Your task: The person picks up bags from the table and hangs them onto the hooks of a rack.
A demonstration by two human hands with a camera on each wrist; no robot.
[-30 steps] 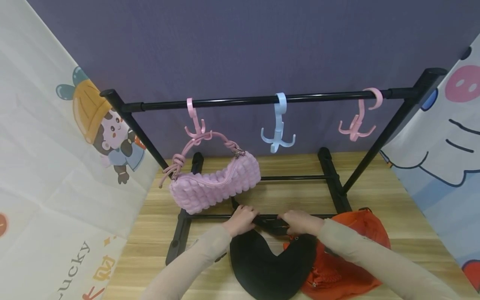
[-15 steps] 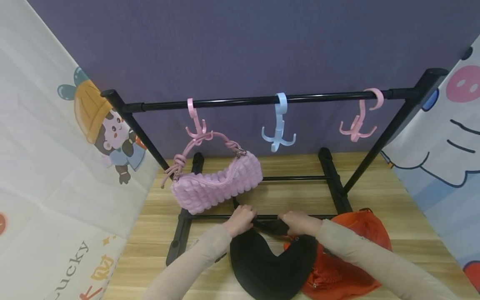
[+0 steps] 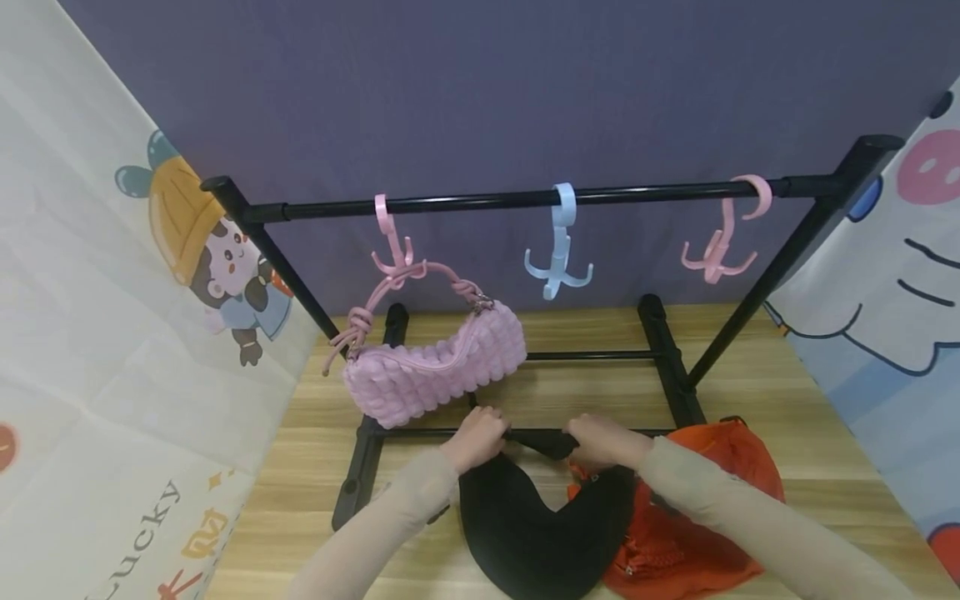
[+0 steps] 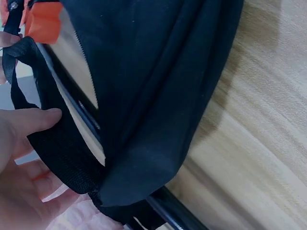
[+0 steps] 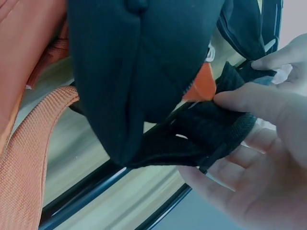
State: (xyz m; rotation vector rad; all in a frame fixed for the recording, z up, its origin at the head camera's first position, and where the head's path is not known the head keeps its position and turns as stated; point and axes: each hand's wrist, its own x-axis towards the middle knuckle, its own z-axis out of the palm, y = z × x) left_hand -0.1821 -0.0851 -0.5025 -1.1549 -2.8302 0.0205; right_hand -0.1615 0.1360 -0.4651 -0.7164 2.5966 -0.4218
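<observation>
A black crescent-shaped shoulder bag [image 3: 543,537] lies at the lower middle of the head view, its two ends pointing away from me. My left hand [image 3: 477,437] grips its black strap [image 3: 546,442] near the left end. Across from it, my right hand [image 3: 602,442] pinches the same strap at the right end. In the left wrist view, the left thumb and fingers [image 4: 33,120] close on the wide black webbing. The right wrist view shows the right thumb pressing the strap [image 5: 206,129] against the curled fingers. An orange bag [image 3: 738,454] lies partly under my right forearm.
Behind the hands stands a black rack [image 3: 487,201]. A pink hook [image 3: 392,242] carries a pink puffy handbag [image 3: 435,367]; a blue hook [image 3: 558,246] and another pink hook [image 3: 720,237] hang bare. The rack's lower bar [image 3: 420,432] runs close behind the hands.
My right hand has shifted slightly right and the left a little up, so the strap between them looks straighter. The black bag and hanging handbag have stayed in place.
</observation>
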